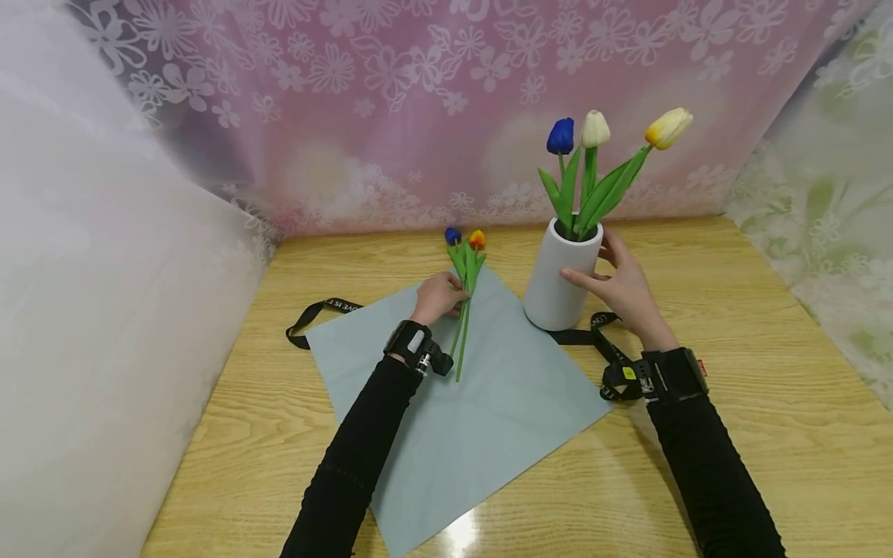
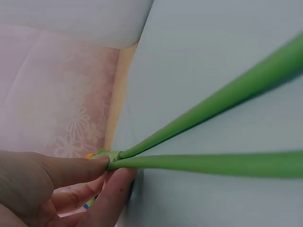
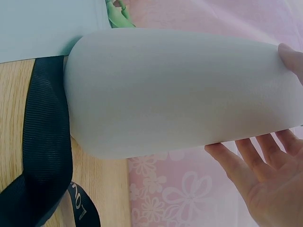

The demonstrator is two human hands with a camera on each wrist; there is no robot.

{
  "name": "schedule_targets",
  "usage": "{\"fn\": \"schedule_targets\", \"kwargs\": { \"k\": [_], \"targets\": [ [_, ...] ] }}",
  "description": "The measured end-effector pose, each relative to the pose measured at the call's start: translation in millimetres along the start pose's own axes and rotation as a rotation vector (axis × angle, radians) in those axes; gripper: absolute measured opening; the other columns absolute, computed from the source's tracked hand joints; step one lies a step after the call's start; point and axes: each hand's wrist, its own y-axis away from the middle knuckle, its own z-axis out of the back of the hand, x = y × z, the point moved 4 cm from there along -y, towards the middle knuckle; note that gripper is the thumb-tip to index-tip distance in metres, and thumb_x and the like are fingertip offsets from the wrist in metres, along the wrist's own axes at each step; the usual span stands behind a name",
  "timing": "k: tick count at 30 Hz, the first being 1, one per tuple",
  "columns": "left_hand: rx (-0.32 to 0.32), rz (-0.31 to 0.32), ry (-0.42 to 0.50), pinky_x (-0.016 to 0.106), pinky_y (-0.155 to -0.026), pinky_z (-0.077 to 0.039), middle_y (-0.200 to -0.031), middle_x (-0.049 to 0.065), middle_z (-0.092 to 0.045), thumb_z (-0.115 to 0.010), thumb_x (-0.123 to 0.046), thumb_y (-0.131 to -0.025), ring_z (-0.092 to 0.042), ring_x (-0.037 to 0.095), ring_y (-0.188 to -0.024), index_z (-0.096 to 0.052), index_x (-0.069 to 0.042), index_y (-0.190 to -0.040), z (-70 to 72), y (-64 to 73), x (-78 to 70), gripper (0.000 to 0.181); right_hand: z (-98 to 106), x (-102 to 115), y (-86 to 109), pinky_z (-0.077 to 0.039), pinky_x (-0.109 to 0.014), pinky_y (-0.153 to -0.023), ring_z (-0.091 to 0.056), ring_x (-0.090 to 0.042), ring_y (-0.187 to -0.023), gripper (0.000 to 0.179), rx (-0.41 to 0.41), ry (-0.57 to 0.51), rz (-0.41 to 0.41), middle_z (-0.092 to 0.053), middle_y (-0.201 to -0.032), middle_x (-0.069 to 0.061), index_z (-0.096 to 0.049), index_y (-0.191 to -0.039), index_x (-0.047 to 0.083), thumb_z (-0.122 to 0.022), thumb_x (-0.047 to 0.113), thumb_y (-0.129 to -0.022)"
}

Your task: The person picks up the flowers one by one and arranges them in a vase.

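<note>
My left hand [image 1: 439, 297] pinches the stems of a blue tulip [image 1: 453, 236] and an orange tulip [image 1: 477, 239] over a pale blue-grey wrapping sheet [image 1: 516, 395]. In the left wrist view, thumb and finger meet where the two green stems [image 2: 213, 163] cross. A white vase [image 1: 554, 283] is held around its upper part by my right hand [image 1: 624, 291], thumb on the near side and fingers on the right. Inside the vase stand a blue tulip [image 1: 561, 137], a white tulip [image 1: 595, 129] and a yellow-white tulip [image 1: 668, 128]. The vase base is at the sheet's right edge.
A black lettered ribbon [image 1: 301, 319] sticks out left of the sheet; more black ribbon [image 3: 47, 142] lies beside the vase base. Everything is on a wooden table [image 1: 237, 434]. Behind it hangs a pink floral curtain [image 1: 418, 101], with a white sheet [image 1: 105, 271] on the left.
</note>
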Motion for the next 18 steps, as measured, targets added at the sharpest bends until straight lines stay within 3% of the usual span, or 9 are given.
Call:
{"fn": "schedule_targets", "kwargs": {
  "k": [9, 18],
  "targets": [
    [0.0, 0.014, 0.137, 0.027, -0.061, -0.059, -0.089, 0.016, -0.074, -0.072, -0.016, -0.096, -0.068, 0.014, -0.059, -0.066, -0.003, -0.114, 2.3, 3.2, 9.3, 0.022, -1, -1, 0.4, -0.041, -0.064, -0.108, -0.037, -0.035, -0.142, 0.088, 0.002, 0.008, -0.01, -0.036, -0.159, -0.009, -0.026, -0.161, 0.024, -0.079, 0.029, -0.091],
    [-0.05, -0.057, 0.212, 0.036, -0.066, -0.062, -0.093, 0.018, -0.075, -0.069, -0.012, -0.098, -0.074, 0.026, -0.076, -0.066, -0.001, -0.113, 10.9, 11.0, -4.8, 0.019, -1, 0, -0.2, -0.039, -0.066, -0.109, -0.035, -0.036, -0.143, 0.089, 0.006, 0.003, -0.016, -0.034, -0.161, -0.009, -0.024, -0.162, 0.028, -0.078, 0.029, -0.091]
  ]
}}
